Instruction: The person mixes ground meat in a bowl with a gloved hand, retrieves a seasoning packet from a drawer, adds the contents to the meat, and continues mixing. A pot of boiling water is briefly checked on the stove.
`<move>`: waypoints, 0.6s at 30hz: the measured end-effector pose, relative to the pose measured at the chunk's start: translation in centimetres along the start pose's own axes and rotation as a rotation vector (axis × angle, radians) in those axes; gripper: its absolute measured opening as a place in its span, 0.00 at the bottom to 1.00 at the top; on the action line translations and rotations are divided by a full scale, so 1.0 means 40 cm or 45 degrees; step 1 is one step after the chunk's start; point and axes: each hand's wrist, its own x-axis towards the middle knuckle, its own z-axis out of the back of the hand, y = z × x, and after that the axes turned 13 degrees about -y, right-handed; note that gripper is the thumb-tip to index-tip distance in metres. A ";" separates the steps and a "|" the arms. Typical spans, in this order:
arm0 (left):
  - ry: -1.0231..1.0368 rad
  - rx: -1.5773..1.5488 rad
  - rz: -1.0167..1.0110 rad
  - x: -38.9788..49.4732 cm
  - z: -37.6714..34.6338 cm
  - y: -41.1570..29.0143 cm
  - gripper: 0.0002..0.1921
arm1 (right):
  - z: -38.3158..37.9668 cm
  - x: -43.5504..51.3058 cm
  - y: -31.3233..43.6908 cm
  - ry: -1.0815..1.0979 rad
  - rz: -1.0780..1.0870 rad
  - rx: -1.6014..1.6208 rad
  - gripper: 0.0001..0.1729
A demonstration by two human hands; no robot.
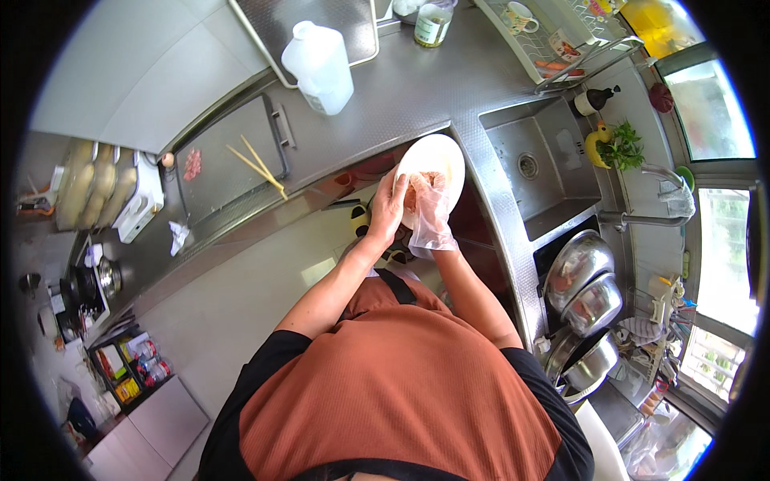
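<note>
My left hand (388, 201) grips the near left rim of a white plate or shallow bowl (448, 156), which is tilted above the floor between the counter and the sink. On my right hand (432, 204) is a clear disposable plastic glove. Its fingers rest in pink minced meat (411, 201) in the dish. The glove partly hides the meat, so how far those fingers are closed is unclear. On the counter to the left, a dark cutting board (234, 138) carries a small patch of minced meat (192, 164) and a pair of wooden chopsticks (258, 165).
A translucent plastic jug (322, 66) and a glass jar (433, 25) stand at the counter's back. Right of the dish is a steel sink (544, 162) with a faucet (649, 217). Steel bowls (580, 270) are stacked beside it. An egg (168, 160) lies by the board.
</note>
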 end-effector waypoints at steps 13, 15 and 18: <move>-0.170 -0.436 0.369 -0.159 0.192 -0.116 0.33 | 0.070 -0.067 0.060 0.918 -0.915 0.955 0.30; -0.159 -0.411 0.323 -0.165 0.230 -0.119 0.33 | 0.041 -0.119 0.046 0.939 -1.036 1.007 0.32; -0.175 -0.388 0.265 -0.180 0.310 -0.122 0.32 | -0.005 -0.206 -0.001 0.897 -0.905 0.945 0.32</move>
